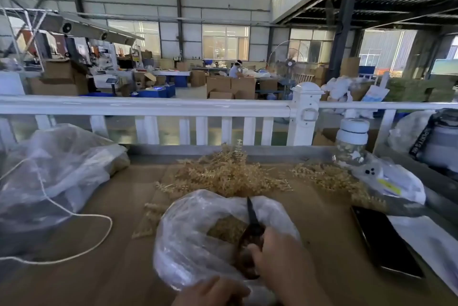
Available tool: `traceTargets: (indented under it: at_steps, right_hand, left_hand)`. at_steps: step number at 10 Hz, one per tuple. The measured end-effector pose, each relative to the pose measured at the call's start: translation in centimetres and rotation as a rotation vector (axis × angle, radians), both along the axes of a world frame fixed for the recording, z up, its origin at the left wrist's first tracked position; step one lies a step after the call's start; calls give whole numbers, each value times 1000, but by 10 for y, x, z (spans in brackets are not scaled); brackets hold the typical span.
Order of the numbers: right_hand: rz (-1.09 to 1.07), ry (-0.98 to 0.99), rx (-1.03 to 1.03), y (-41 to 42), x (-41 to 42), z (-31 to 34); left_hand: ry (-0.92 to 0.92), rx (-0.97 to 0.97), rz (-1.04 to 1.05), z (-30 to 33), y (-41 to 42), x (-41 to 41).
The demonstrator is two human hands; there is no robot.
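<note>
A clear plastic bag [188, 238] lies open on the cardboard-covered table [104, 276], with tan dried sprigs inside. My right hand [277, 258] grips dark scissors [251, 229], whose closed blades point away over the bag's mouth. At the bottom edge my left hand [213, 292] rests against the near side of the bag; I cannot tell whether its fingers hold the plastic. A heap of dried sprigs [223, 174] lies just beyond the bag.
A large plastic bag [49, 174] and a white cord [74, 214] lie at the left. A black phone [381, 241], a white-lidded jar [352, 139] and more bags sit at the right. A white railing [148, 107] borders the table's far side.
</note>
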State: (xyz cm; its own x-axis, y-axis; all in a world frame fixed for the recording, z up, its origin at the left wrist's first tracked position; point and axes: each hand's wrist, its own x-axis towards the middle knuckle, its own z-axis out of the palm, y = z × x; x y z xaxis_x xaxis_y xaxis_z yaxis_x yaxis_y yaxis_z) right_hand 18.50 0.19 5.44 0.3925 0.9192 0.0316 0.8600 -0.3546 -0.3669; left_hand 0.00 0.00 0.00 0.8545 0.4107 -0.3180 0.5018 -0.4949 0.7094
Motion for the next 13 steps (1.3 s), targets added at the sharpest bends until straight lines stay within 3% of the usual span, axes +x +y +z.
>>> traceTargets:
  at_steps: [1, 2, 3, 5, 7, 8, 9, 10, 11, 12, 13]
  right_hand:
    - [-25, -98, -74, 17, 2, -4]
    - [-39, -104, -79, 22, 3, -8]
    - [-60, -73, -73, 21, 9, -9]
    - [-138, 24, 78, 3, 16, 19]
    - [-13, 450, 282, 58, 8, 39]
    - [8, 813, 273, 102, -2, 30]
    - [-19, 831, 317, 128, -4, 3]
    - [-87, 588, 351, 135, 6, -22]
    - [-104, 509, 385, 137, 14, -36]
    - [-109, 459, 421, 138, 15, -40]
    - [-64, 410, 445, 140, 16, -40]
  left_hand:
    - [-383, 571, 418, 55, 23, 27]
    - [-397, 796, 587, 71, 48, 43]
    - [-218, 857, 599, 79, 86, 54]
    - [184, 891, 472, 67, 139, 59]
    - [220, 792, 473, 48, 167, 75]
    - [228, 728, 573, 41, 177, 84]
    - [112, 508, 717, 37, 187, 80]
    - [-143, 240, 893, 37, 203, 72]
    - [-116, 285, 1045, 35, 222, 72]
    - [144, 422, 997, 26, 231, 83]
    - [221, 548, 998, 14, 233, 91]
